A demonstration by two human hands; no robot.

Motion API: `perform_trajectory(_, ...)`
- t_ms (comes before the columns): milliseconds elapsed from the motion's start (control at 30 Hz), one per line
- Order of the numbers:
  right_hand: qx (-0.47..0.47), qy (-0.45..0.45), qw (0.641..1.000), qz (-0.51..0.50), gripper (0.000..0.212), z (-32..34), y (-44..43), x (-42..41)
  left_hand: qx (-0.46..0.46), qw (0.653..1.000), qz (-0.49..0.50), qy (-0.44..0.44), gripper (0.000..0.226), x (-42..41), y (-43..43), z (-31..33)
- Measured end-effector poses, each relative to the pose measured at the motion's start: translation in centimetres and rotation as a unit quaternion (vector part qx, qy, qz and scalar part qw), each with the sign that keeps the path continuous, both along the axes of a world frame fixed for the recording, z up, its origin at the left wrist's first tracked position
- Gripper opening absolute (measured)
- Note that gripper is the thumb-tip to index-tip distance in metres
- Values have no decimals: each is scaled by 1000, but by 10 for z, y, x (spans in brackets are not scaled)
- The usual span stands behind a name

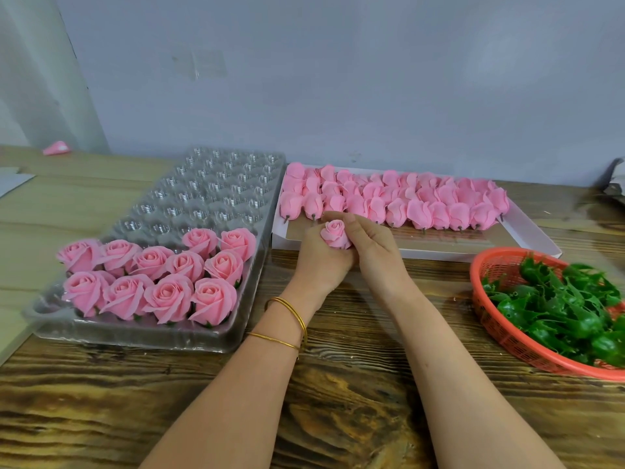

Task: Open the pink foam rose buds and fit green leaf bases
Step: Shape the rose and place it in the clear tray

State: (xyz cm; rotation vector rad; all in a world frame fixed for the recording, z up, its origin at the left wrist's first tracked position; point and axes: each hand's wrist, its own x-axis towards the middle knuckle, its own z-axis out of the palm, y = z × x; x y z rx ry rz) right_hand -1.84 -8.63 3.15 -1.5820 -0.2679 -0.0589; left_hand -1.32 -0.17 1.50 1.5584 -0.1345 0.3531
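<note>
Rose bud [334, 233] held in the grip of our left hand [321, 257], right hand [370, 243] pinching its petals; we should peel outward gently.

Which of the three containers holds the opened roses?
The clear plastic tray on the left; its roses sit spread open. The white box holds closed buds, the orange basket green leaf bases.

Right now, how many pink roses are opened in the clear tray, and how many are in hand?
Opened roses in clear tray: 11
Rose held by left hand and right hand: 1
Total: 12
</note>
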Motion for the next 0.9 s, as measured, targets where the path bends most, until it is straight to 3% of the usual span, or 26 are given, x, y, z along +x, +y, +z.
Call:
perform_trajectory(333, 117, 94, 989, -20, 27, 7, -6, 2, 40, 999, -18, -2, 40, 1, 4, -6)
perform_trajectory(500, 161, 55, 985, -38, 24, 10, -9, 1, 69, 997, -25, -8, 37, 1, 6, -4)
perform_trajectory(733, 91, 32, 995, -30, 32, 5, -2, 0, 144, 989, -7, -33, 37, 2, 2, -2)
perform_trajectory(800, 88, 43, 995, -26, 32, 4, -1, 1, 137, 990, -8, -25, 26, 2, 1, -3)
perform_trajectory(900, 99, 61, 993, -24, 32, 3, -1, 2, 124, 992, -6, -9, 33, 3, 1, -5)
